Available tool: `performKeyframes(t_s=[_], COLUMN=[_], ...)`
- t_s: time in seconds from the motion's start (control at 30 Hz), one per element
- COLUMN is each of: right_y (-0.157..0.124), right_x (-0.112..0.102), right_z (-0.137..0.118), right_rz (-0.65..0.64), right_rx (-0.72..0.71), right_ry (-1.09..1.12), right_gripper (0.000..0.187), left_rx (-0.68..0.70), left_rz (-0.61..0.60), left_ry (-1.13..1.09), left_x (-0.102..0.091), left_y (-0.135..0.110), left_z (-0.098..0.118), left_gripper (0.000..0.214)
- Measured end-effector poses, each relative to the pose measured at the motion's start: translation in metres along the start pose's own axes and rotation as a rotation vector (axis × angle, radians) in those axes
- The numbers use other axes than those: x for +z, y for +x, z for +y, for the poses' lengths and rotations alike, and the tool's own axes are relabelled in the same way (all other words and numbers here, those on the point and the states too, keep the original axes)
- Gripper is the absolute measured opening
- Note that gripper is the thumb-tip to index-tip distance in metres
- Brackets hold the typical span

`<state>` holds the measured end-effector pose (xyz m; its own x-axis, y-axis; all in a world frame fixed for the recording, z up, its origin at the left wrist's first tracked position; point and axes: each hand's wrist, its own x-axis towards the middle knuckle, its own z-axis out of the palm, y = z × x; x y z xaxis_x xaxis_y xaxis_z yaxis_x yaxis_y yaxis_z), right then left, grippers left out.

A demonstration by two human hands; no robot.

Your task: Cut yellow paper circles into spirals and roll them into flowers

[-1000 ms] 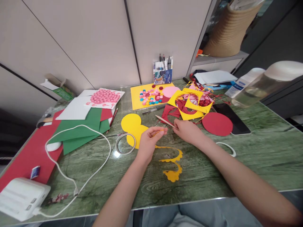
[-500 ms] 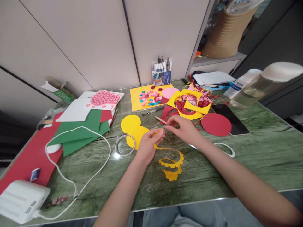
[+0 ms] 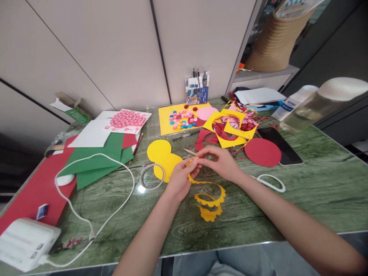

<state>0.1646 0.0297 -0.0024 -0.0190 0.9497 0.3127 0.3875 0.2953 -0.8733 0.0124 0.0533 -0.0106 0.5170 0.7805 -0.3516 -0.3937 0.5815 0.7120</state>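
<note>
My left hand (image 3: pixel 180 177) pinches the upper end of a yellow scalloped paper strip (image 3: pixel 211 199) that curls down onto the green table (image 3: pixel 287 207). My right hand (image 3: pixel 220 163) meets it at the same end, fingers pinched, with a thin wooden stick (image 3: pixel 189 152) poking out to the left from between its fingers. Just left of my hands lie a yellow paper shape of joined circles (image 3: pixel 162 155) and a roll of clear tape (image 3: pixel 151 176). White-handled scissors (image 3: pixel 270 183) lie beside my right wrist.
Green, red and white sheets (image 3: pixel 94 153) lie at left under a white cable (image 3: pixel 94 199) running to a white box (image 3: pixel 24 241). Further back: a yellow sheet with small coloured rolls (image 3: pixel 181 117), paper scraps (image 3: pixel 232 126), a red circle (image 3: pixel 263 151), a phone (image 3: pixel 280 143), a bottle (image 3: pixel 322 101).
My right hand has come left with the stick and joined my left hand at the strip's end. The strip has been drawn up and curled tighter.
</note>
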Motion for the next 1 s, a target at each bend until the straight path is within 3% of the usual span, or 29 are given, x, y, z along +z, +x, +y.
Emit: performKeyframes(t_s=[0.23,0.47,0.7,1.0], right_y=[-0.001,-0.004,-0.006,-0.003], right_x=[0.003,0.006,0.011,0.008], right_z=[0.000,0.001,0.004,0.000], right_rz=[0.051,0.183,0.251,0.221], right_rx=[-0.035,-0.069,-0.050,0.004], right_ry=[-0.079,-0.186,-0.246,-0.203], right_gripper=[0.009,0.016,0.010,0.007], left_rx=[0.040,0.042,0.113,0.291], left_rz=[0.037,0.008,0.024,0.149], left_ry=[-0.035,-0.091,-0.021,0.197], left_x=[0.003,0.004,0.004,0.000], left_y=[-0.002,-0.004,-0.001,0.002], left_z=[-0.003,-0.003,-0.007,-0.011], left_gripper=[0.016,0.019,0.024,0.017])
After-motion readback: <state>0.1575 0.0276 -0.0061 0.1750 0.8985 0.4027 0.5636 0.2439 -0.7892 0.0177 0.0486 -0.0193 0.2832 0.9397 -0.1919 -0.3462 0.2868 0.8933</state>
